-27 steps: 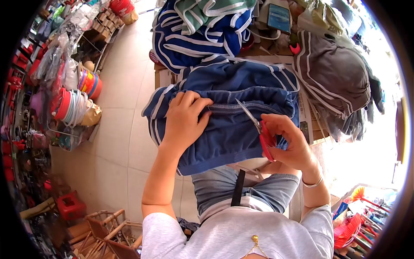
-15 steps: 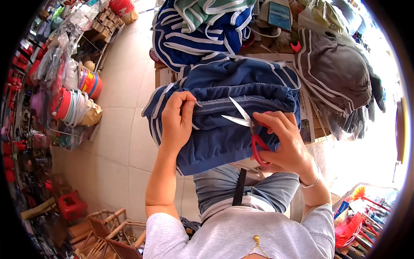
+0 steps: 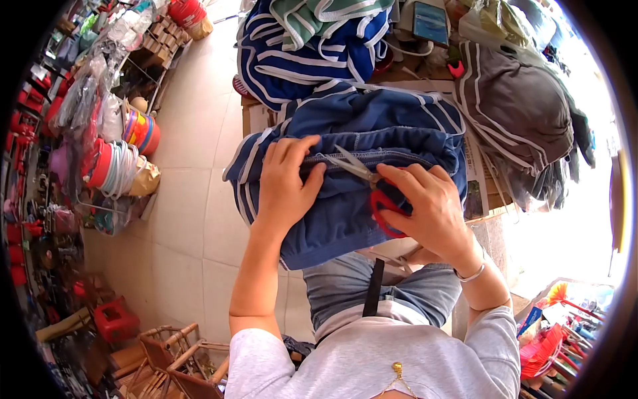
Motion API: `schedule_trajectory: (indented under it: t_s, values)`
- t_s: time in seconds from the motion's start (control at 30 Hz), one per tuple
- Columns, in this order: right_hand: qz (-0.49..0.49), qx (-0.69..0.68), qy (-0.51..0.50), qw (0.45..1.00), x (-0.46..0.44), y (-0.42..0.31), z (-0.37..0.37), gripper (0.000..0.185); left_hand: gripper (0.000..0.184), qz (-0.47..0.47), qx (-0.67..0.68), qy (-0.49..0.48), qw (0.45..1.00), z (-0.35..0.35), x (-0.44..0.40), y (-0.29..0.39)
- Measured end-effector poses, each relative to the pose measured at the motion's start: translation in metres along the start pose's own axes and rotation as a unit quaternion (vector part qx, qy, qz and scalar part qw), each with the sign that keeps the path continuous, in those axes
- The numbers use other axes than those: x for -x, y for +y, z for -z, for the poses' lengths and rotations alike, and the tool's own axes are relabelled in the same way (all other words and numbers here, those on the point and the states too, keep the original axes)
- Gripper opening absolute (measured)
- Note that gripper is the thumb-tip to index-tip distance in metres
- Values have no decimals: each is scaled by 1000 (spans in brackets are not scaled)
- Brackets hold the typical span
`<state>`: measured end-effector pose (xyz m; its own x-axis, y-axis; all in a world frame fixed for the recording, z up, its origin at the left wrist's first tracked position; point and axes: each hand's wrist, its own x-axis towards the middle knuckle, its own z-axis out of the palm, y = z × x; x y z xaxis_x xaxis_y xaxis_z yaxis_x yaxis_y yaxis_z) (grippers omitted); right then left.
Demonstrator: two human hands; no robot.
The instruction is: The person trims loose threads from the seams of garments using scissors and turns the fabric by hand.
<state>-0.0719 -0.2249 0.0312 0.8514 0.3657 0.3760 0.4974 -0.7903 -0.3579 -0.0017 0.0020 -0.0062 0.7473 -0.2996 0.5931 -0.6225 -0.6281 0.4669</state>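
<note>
A dark blue garment [image 3: 332, 219] with white side stripes is spread over my lap and the table edge, its stitched seam running across the middle. My left hand [image 3: 284, 178] rests on it at the seam's left end, thumb and fingers apart. In my right hand [image 3: 433, 207] is a pair of scissors [image 3: 381, 207] with red handles. Their blades point up and left over the seam, only slightly parted, with the tips close to my left fingers. A fine pale thread seems to lie near the tips, too small to be sure.
Blue striped garments [image 3: 299, 60] are heaped at the back of the table, beside a phone [image 3: 430, 24]. A grey striped garment [image 3: 515, 110] lies at the right. Bamboo chairs [image 3: 176, 359] and a red stool [image 3: 115, 319] stand lower left, below shelves of goods.
My left hand has gone from a pinch at the seam to spread fingers on the cloth. The scissors have shifted left towards it, and their blades have come closer together.
</note>
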Motion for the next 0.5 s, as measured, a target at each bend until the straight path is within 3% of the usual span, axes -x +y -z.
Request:
schedule_trajectory:
  t_s: [0.07, 0.2, 0.27, 0.33, 0.4, 0.5]
  values:
    - [-38, 14, -10, 999, 2, 0, 5, 58, 21, -13, -32, 4, 999, -2, -1, -1]
    - [-50, 4, -29, 998, 5, -1, 8, 56, 8, 20, 45, 42, 998, -4, 3, -8]
    - [-39, 3, -24, 999, 5, 0, 5, 56, 3, 95, 144, 65, 983, -3, 6, -8]
    - [-27, 0, -18, 999, 4, 0, 1, 55, 5, 75, 145, 79, 983, -3, 6, -10]
    - [14, 2, -7, 1000, 2, 0, -3, 54, 9, 135, 235, 76, 959, -3, 9, -13]
    - [39, 3, 15, 999, -5, -3, -9, 52, 11, 149, 250, 61, 955, -1, 9, -14]
